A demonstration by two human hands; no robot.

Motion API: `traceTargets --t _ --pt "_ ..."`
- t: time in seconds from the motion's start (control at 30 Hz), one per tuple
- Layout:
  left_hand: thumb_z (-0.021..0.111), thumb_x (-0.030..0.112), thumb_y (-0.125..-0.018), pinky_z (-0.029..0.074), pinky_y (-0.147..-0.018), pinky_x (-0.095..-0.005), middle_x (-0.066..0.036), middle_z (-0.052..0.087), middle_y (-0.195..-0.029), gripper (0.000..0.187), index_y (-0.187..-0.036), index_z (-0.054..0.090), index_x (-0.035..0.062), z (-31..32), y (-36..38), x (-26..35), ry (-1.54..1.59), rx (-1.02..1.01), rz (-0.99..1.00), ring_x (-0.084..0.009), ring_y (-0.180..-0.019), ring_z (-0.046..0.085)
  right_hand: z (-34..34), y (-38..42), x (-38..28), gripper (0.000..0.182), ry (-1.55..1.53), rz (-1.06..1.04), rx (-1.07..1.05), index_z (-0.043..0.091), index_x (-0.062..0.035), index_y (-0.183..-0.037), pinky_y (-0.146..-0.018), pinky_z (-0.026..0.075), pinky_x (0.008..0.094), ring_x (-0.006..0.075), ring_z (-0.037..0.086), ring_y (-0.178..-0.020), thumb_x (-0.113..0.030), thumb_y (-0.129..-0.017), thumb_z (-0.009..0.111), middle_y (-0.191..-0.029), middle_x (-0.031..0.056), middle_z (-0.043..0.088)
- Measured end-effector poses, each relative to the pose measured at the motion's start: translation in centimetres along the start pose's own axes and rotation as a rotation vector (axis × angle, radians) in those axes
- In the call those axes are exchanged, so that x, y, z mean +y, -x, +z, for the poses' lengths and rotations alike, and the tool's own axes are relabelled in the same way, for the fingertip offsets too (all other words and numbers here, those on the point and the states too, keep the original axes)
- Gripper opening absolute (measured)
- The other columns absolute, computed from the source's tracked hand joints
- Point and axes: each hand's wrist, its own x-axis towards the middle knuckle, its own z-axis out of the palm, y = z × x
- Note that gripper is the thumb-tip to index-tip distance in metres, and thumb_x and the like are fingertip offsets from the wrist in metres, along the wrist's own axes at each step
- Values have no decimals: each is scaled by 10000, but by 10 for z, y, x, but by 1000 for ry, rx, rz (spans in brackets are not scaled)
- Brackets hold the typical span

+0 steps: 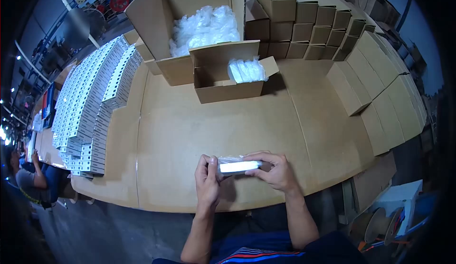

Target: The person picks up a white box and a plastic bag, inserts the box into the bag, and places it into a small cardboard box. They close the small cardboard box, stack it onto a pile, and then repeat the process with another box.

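Close to the table's front edge, my left hand (207, 176) and my right hand (275, 170) hold a small white, slim pack (239, 166) between them. My left thumb and fingers close on its left end, while my right thumb and fingers pinch the other end. Clear plastic film (230, 159) shows along the pack's upper side; what is inside cannot be made out. Farther back stands an open cardboard carton (228, 93), with several plastic-wrapped packs (248, 71) lined up in its right part.
Behind the carton, a larger open box (175, 70) holds a heap of clear plastic bags (206, 26). Stacked small white boxes (85, 93) line the table's left side. Brown cartons (304, 22) are piled at the back and right (387, 93). Another person (35, 176) sits at far left.
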Motion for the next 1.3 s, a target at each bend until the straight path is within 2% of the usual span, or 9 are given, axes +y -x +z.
traceTargets --t 0.13,0.33,0.4,0.57,0.7,0.87,1.1,1.23,1.3 --pt "489 229 -1112 574 -720 -276 -64 621 -924 212 -987 484 57 2 4 2 55 -24 -58 -88 -800 615 -5 2 1 314 37 21 27 767 -13 -1084 -966 561 360 257 714 -1104 -43 -785 855 -1158 155 753" --pt "595 200 -1060 600 -775 -331 -92 621 -1077 319 -1327 549 33 18 15 32 -17 -117 47 -143 -972 644 -7 1 -5 295 80 -18 26 767 -18 -1042 -1090 474 425 315 593 -1305 -53 -762 852 -1207 118 746" --pt "660 145 -1014 576 -797 -306 -98 632 -1125 371 -1356 572 34 8 12 28 -387 -279 205 -151 -1023 637 -10 0 -10 324 116 -69 -19 755 -6 -1070 -1117 441 435 322 530 -1372 -34 -759 839 -1228 150 730" --pt "737 59 -934 546 -826 -306 -116 679 -1093 251 -1172 685 -2 -1 13 26 -550 -299 127 -180 -992 667 -9 -5 -35 318 389 -211 17 768 -57 -1048 -1099 456 448 356 567 -1300 -78 -742 854 -1229 108 725" --pt "718 52 -954 542 -812 -274 -86 674 -1111 232 -1171 666 -11 -4 8 23 -577 -346 192 -138 -999 653 -9 -13 -55 297 608 -326 29 734 -59 -1033 -1014 507 434 348 620 -1162 -97 -760 845 -1164 88 722" --pt "707 64 -965 549 -807 -280 -94 667 -1138 227 -1173 661 -15 -7 -2 28 -629 -396 236 -143 -986 649 -22 -26 -54 239 650 -339 -310 694 -49 -1021 -846 543 408 306 647 -992 -120 -818 799 -1012 92 700" --pt "702 130 -969 545 -884 -364 -181 638 -1197 356 -1269 584 -21 -5 -35 50 -605 -363 166 -270 -1086 655 -37 -61 -70 227 595 -296 -395 678 -5 -1013 -754 545 446 384 661 -826 -177 -887 759 -936 174 680" --pt "683 176 -975 489 -1040 -468 -235 572 -1330 540 -1428 449 -1 3 -85 67 -999 -229 532 -388 -1255 568 -49 -96 -91 189 671 -256 119 649 17 -925 -580 528 330 169 665 -668 -77 -857 798 -779 108 639" --pt "687 185 -969 482 -1049 -460 -243 564 -1334 553 -1433 451 -1 8 -112 71 -1154 -234 714 -404 -1249 561 -45 -115 -75 181 361 -96 307 620 22 -897 -464 470 265 70 609 -636 -23 -861 792 -735 50 597"
